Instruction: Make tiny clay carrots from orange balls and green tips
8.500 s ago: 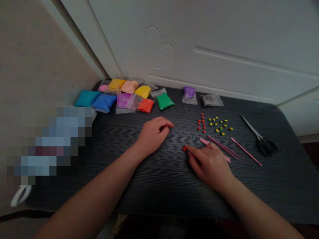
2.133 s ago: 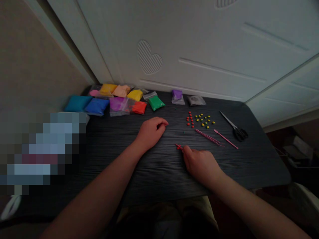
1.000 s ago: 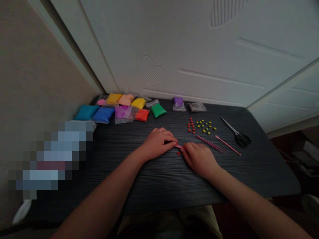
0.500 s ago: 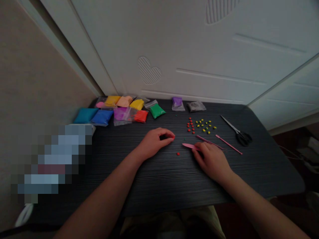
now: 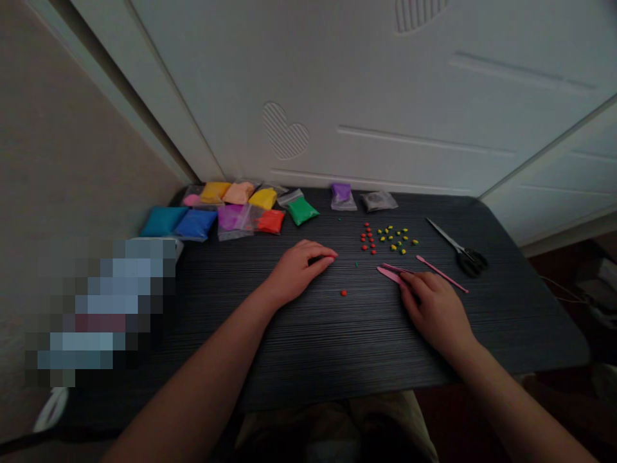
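Observation:
My left hand is over the middle of the table, thumb and forefinger pinched together. A bit of red clay shows at those fingertips, mostly hidden. My right hand is closed around the handle end of a pink plastic clay knife, its blade pointing left. Beside the blade, pink tweezers lie partly under the fingers. A small red clay ball rests on the table between my hands. Near the left fingertips is a tiny green clay piece.
Small red clay pieces and yellow-green ones lie grouped ahead. A pink stick tool and scissors are at right. Bagged coloured clay, including a green bag, lines the back of the dark table below a white panel.
My right hand has moved right with the pink clay knife, bringing it beside the tweezers. My left hand keeps its pinch in nearly the same place. The view has shifted slightly.

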`<state>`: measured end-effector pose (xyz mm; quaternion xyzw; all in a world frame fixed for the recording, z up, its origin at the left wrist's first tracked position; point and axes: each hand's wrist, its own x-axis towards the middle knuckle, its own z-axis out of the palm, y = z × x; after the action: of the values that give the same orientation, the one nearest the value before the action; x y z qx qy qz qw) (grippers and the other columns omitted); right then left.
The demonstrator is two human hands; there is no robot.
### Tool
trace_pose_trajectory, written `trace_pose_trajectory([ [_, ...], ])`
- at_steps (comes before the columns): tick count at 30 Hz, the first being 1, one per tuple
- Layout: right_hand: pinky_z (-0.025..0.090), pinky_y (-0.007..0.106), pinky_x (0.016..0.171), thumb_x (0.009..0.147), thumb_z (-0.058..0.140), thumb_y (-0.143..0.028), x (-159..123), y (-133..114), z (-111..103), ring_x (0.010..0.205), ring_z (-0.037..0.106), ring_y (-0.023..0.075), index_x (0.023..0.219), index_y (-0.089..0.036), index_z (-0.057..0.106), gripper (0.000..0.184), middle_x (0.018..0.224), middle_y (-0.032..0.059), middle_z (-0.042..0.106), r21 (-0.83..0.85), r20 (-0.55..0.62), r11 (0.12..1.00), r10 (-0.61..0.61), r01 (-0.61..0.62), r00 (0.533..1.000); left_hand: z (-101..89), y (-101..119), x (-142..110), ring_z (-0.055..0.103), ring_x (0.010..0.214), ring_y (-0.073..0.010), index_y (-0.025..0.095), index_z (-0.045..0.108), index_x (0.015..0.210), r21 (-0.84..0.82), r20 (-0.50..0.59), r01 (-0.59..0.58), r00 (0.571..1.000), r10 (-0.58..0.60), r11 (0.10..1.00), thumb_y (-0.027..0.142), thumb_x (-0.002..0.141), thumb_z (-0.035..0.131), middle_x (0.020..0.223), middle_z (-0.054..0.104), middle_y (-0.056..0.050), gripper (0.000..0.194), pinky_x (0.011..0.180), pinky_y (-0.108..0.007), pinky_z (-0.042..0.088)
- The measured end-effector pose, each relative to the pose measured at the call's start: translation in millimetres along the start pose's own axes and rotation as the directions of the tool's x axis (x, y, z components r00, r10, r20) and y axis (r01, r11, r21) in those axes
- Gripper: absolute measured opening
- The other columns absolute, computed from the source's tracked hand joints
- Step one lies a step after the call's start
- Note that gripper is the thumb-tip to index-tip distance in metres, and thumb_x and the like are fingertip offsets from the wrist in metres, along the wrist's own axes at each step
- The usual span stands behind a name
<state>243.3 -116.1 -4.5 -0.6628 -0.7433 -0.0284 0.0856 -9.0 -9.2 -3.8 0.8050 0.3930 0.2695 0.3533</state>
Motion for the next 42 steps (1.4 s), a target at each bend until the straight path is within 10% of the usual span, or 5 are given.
trace_pose_trajectory([
  [17, 0.035, 0.029, 0.076, 0.086, 0.040, -0.029, 42.7, -69.9, -5.8, 0.084, 0.049, 0.0143, 0.094, -0.019, 0.057, 0.021, 0.088, 0.0045, 0.057, 0.252, 0.161, 0.893, -0.419, 0.373, 0.894, 0.8, -0.4, -0.3, 0.058, 0.077, -0.0142, 0.020, 0.062, 0.085, -0.095, -0.054, 0.136, 0.988, -0.142, 0.986, 0.039, 0.076, 0.050, 0.084, 0.065, 0.000, 0.025, 0.072, -0.026, 0.043],
  [28, 0.041, 0.023, 0.078, 0.082, 0.046, -0.018, 58.1, -61.9, -3.8, 0.086, 0.053, 0.0099, 0.097, -0.020, 0.054, 0.017, 0.093, 0.0007, 0.059, 0.732, 0.076, 0.673, -0.235, 0.106, 0.969, -1.0, -3.9, 1.1, 0.058, 0.071, -0.0130, 0.019, 0.061, 0.089, -0.182, -0.093, 0.234, 0.963, -0.254, 0.955, 0.034, 0.073, 0.056, 0.081, 0.064, 0.000, 0.023, 0.066, -0.024, 0.045],
  [36, 0.037, 0.019, 0.054, 0.082, 0.047, -0.034, 52.9, -55.2, -10.0, 0.057, 0.048, 0.0077, 0.070, -0.018, 0.052, 0.020, 0.063, -0.0041, 0.053, 0.785, 0.266, 0.610, -0.173, -0.109, 0.948, -5.7, 2.7, 1.2, 0.056, 0.069, -0.0121, 0.019, 0.061, 0.070, -0.050, -0.079, 0.265, 0.960, -0.268, 0.963, 0.039, 0.078, 0.048, 0.071, 0.062, 0.002, 0.025, 0.067, -0.024, 0.041],
  [42, 0.040, 0.018, 0.064, 0.080, 0.051, -0.026, 52.1, -55.2, -10.3, 0.072, 0.053, 0.0077, 0.087, -0.020, 0.055, 0.010, 0.080, -0.0029, 0.059, 0.830, 0.198, 0.552, -0.164, -0.076, 0.966, -1.9, -2.5, 1.4, 0.057, 0.070, -0.0137, 0.019, 0.058, 0.084, -0.169, -0.099, 0.310, 0.939, -0.329, 0.936, 0.039, 0.071, 0.058, 0.077, 0.062, 0.000, 0.024, 0.064, -0.024, 0.044],
])
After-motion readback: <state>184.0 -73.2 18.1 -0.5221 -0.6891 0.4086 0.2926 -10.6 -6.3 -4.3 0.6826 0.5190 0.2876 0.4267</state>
